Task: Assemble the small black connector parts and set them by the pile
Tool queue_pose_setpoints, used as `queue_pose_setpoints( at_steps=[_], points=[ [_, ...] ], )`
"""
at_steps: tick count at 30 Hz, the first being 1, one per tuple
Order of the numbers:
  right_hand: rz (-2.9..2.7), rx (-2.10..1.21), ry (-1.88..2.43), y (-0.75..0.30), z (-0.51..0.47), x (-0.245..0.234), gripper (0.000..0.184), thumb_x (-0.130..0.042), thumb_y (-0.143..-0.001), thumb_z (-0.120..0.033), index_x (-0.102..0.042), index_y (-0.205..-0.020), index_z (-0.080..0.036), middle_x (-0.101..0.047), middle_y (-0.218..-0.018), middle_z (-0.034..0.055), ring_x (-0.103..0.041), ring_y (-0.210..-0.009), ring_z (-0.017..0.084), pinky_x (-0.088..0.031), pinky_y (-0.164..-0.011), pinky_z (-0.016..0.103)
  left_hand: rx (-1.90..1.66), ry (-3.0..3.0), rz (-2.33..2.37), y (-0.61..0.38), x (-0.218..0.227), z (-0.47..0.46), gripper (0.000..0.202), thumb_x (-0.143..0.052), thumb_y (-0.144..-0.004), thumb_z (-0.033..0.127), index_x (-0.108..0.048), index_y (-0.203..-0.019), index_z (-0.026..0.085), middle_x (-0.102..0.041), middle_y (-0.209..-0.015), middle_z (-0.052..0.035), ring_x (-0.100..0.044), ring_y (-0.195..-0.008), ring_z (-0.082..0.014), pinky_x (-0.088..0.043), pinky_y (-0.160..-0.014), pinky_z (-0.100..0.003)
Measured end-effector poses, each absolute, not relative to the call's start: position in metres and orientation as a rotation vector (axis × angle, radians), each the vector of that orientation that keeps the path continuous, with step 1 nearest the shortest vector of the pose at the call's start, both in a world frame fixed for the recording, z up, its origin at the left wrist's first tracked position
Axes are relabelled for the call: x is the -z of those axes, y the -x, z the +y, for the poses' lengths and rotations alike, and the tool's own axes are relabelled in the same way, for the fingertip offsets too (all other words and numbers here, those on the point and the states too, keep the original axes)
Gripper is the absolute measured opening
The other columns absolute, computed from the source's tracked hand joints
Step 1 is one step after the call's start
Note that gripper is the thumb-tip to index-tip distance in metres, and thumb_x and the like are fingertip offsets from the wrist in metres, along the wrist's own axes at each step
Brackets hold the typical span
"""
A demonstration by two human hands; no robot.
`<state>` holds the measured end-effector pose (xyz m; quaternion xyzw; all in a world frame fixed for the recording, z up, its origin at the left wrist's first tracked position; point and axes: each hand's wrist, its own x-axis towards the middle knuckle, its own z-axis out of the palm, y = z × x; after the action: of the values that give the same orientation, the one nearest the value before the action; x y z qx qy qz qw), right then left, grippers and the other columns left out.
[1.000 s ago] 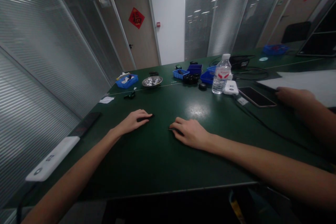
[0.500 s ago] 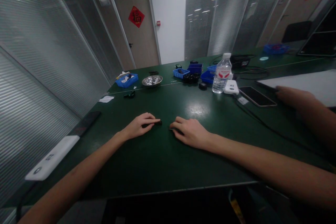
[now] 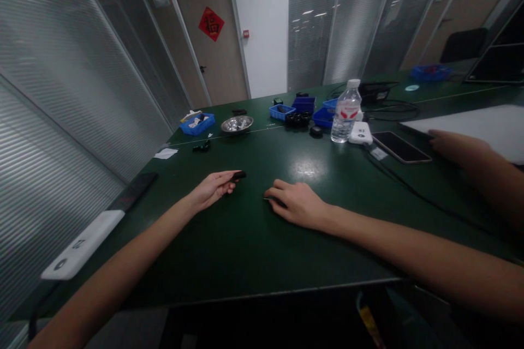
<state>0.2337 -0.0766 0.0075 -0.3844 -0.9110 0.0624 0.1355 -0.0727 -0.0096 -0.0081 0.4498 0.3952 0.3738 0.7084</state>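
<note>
My left hand (image 3: 215, 190) is pinched on a small, dark, elongated piece (image 3: 239, 175), whose far end sticks out past the fingertips; its kind does not show. It is held just over the green table. To the right, my right hand (image 3: 297, 203) rests on the tabletop with its fingers curled. A thin, silvery piece (image 3: 266, 198) pokes out at its fingertips, most of it hidden by the hand. The two hands are apart, with bare tabletop (image 3: 254, 218) between them.
A metal bowl (image 3: 237, 124), blue trays (image 3: 198, 124) and small dark parts (image 3: 202, 146) stand farther back. A water bottle (image 3: 346, 112), phone (image 3: 402, 147) and cable (image 3: 417, 191) lie to the right. Another person's hand (image 3: 460, 147) touches a laptop (image 3: 470, 122). A white-and-black device (image 3: 84, 245) sits at left.
My left hand has lifted and turned, raising the dark piece off the tabletop and a little to the left. My right hand has stayed in place.
</note>
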Motion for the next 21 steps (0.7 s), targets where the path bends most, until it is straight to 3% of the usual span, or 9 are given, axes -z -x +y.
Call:
queue_pose_setpoints(
  at_steps=[13, 21],
  points=[
    [-2.635, -0.161, 1.101, -0.2346, -0.0755, -0.0034, 0.031, -0.047, -0.103, -0.034, -0.064, -0.126, -0.024, -0.063, -0.116, 0.0064, -0.063, -0.078, 0.014, -0.04, -0.062, 0.026, -0.819, -1.008, 0.861, 0.0727, 0.0101, -0.0078, 0.032, -0.064, -0.097, 0.017, -0.069, -0.128, 0.008, -0.069, -0.108, -0.0153, -0.063, -0.08, -0.0105, -0.056, -0.068, -0.018],
    [-2.634, -0.166, 1.11, -0.2339, -0.0763, -0.0056, 0.031, -0.047, -0.102, -0.034, -0.064, -0.127, -0.024, -0.064, -0.116, 0.0063, -0.063, -0.078, 0.014, -0.04, -0.063, 0.026, -0.79, -1.125, 0.838, 0.0757, 0.0111, -0.01, 0.042, -0.069, -0.092, 0.013, -0.066, -0.134, 0.017, -0.066, -0.123, -0.0135, -0.065, -0.093, -0.0127, -0.054, -0.082, -0.023]
  ],
)
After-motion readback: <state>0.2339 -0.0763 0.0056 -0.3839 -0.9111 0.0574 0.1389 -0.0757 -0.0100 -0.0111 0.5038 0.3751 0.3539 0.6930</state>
